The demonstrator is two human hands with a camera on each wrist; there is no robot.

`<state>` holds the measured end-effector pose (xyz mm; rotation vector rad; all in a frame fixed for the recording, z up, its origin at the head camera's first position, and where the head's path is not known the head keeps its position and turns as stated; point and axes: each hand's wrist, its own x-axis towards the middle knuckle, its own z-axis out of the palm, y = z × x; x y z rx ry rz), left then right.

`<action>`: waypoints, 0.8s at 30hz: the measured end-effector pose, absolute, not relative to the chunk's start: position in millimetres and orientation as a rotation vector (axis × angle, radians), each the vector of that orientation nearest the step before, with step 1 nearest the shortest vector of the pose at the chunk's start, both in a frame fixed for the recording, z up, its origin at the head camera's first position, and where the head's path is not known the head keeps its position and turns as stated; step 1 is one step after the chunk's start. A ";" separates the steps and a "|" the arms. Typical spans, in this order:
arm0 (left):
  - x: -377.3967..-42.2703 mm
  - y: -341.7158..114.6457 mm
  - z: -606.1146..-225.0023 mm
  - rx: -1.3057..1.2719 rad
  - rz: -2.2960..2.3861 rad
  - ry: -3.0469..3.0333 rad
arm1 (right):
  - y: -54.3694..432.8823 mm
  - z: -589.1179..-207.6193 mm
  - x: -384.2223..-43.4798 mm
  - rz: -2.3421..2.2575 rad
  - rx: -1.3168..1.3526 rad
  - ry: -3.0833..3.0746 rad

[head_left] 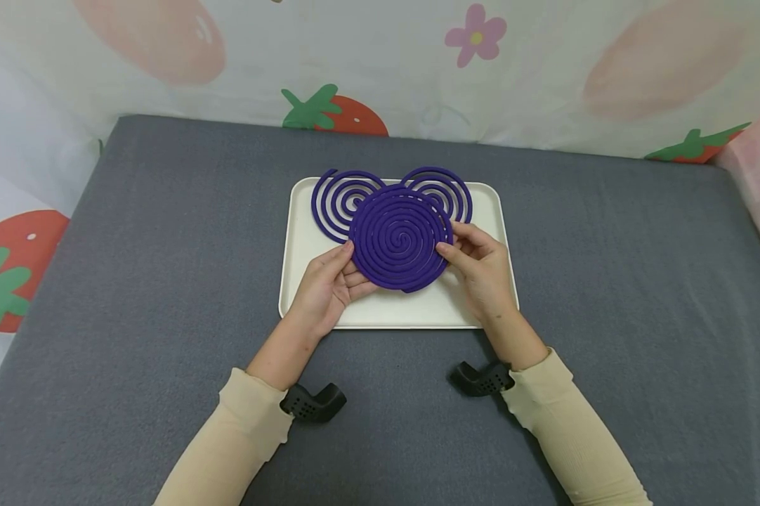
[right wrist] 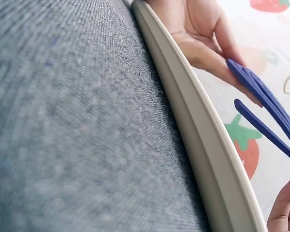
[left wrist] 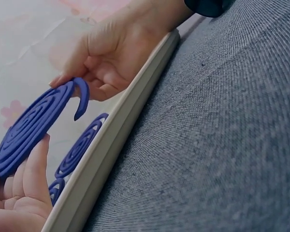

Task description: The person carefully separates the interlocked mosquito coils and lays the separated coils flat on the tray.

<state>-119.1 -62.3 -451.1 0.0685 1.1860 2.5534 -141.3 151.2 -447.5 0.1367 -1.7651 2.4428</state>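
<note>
Both hands hold a purple mosquito coil [head_left: 402, 239], a flat round spiral, tilted above the white tray [head_left: 411, 316]. My left hand [head_left: 326, 284] grips its left edge, thumb at the rim and fingers spread underneath. On the opposite edge, my right hand [head_left: 486, 274] pinches the coil between thumb and fingers. One outer strand [left wrist: 83, 99] hangs away from the coil's flat face in the left wrist view. Behind it, two looser purple spirals, a left one [head_left: 357, 202] and a right one [head_left: 459, 197], lie over the tray's far part, partly hidden by the held coil.
The tray rests on a table with grey cloth [head_left: 165, 281]. A pale curtain [head_left: 418, 77] printed with strawberries and flowers stands along the back edge. Black wrist cameras, the left [head_left: 313, 404] and the right [head_left: 481, 378], sit by the beige sleeves.
</note>
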 end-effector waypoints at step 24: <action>-118.8 -58.6 -451.8 -0.004 2.553 1.349 | 150.8 -447.5 -141.7 2.466 0.199 -1.713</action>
